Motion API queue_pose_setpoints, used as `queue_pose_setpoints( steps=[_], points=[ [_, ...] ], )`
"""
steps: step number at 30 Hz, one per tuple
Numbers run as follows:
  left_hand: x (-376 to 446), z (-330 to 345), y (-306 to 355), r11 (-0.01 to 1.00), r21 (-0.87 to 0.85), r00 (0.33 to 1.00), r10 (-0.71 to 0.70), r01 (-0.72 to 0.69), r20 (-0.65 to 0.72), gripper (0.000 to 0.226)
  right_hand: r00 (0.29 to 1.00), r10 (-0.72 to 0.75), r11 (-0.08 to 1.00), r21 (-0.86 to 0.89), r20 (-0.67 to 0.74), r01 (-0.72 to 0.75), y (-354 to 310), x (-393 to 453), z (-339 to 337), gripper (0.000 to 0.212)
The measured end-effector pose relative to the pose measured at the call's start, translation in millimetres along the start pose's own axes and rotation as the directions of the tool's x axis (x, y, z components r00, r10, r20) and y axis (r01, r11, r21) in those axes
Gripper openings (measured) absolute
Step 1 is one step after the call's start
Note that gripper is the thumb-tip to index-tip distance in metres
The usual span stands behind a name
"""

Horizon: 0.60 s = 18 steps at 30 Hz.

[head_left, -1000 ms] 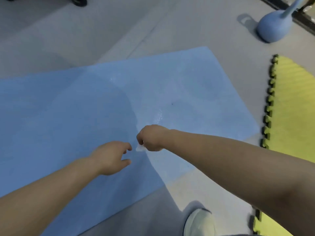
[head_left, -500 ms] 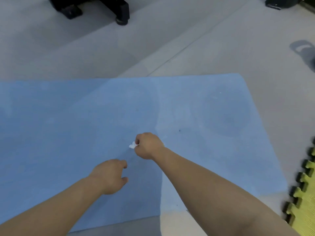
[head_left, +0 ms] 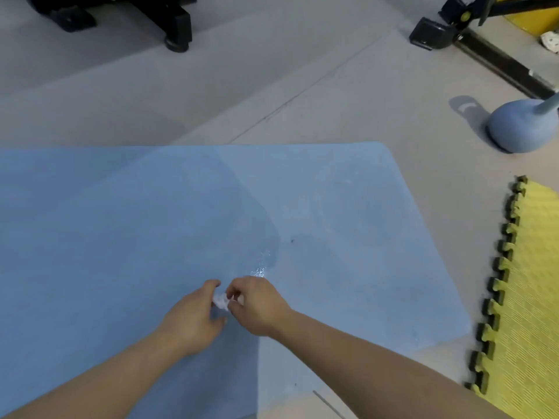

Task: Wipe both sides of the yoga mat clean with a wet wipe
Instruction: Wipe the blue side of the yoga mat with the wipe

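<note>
- Yoga mat point(head_left: 121, 237) is lying flat on the grey floor point(head_left: 332, 86) under my hands, one side up.
- My left hand point(head_left: 193, 319), apart a second ago, is now joining my right hand point(head_left: 257, 306) on the wet wipe point(head_left: 221, 301); both are pinching the crumpled wad just above the mat.
- I am probably refolding it for a fresh face, so wiping is paused; a wet sheen point(head_left: 261, 264) is glistening just beyond.
- I am seeing no readable writing or brand anywhere.
</note>
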<state>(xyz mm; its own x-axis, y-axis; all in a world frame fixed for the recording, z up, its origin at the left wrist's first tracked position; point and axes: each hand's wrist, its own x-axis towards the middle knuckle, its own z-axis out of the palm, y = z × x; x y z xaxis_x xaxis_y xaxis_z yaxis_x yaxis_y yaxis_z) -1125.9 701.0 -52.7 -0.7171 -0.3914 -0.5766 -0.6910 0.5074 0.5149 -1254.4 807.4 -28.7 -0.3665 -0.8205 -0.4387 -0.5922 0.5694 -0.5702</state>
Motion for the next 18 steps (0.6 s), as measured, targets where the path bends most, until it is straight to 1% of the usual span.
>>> queue_pose_setpoints(
  steps=[1,3,4,5,7,9,10,13,15,18],
  points=[
    [-0.5,3.1,0.0,0.992,0.12,0.999,0.037,-0.036,-0.006,0.079,0.999,-0.019,0.998,-0.058,-0.031,0.018,8.7,-8.9,4.8,0.022],
    [-3.6,7.3,-2.5,0.921,0.375,0.995,0.098,-0.102,0.03,0.092,0.994,-0.045,0.984,-0.178,-0.1,0.027,25.6,-25.3,19.9,0.032],
    [-5.4,8.5,-5.9,0.881,0.454,0.991,0.105,-0.131,0.082,0.1,0.991,-0.044,0.978,-0.206,-0.126,0.017,33.4,-32.0,32.0,0.035],
    [-6.5,10.0,-10.2,0.852,0.5,0.985,0.097,-0.157,0.143,0.109,0.985,-0.045,0.978,-0.207,-0.165,0.01,40.1,-36.9,46.3,0.03],
    [-7.7,11.8,-18.7,0.81,0.553,0.967,0.069,-0.197,0.244,0.126,0.971,-0.036,0.986,-0.165,-0.236,-0.004,44.3,-41.8,71.3,0.011],
    [-9.0,11.5,-24.3,0.766,0.601,0.954,0.051,-0.228,0.296,0.139,0.944,-0.06,0.991,-0.133,-0.324,0.017,46.3,-40.9,89.5,0.01],
    [-10.1,10.8,-25.7,0.746,0.621,0.949,0.045,-0.24,0.312,0.143,0.94,-0.066,0.992,-0.12,-0.334,0.027,47.5,-39.8,92.2,0.01],
    [-12.3,7.0,-28.5,0.7,0.658,0.94,0.055,-0.277,0.336,0.146,0.931,-0.155,0.978,-0.186,-0.331,0.096,57.4,-39.8,91.4,0.009],
    [-14.3,-0.3,-32.2,0.672,0.68,0.936,0.057,-0.293,0.346,0.144,0.922,-0.184,0.969,-0.219,-0.342,0.112,60.4,-39.5,87.5,0.008],
    [-14.9,-8.5,-36.6,0.634,0.723,0.939,0.011,-0.274,0.345,0.143,0.909,-0.124,0.979,-0.196,-0.399,0.047,56.6,-38.9,97.1,0.008]
  ],
)
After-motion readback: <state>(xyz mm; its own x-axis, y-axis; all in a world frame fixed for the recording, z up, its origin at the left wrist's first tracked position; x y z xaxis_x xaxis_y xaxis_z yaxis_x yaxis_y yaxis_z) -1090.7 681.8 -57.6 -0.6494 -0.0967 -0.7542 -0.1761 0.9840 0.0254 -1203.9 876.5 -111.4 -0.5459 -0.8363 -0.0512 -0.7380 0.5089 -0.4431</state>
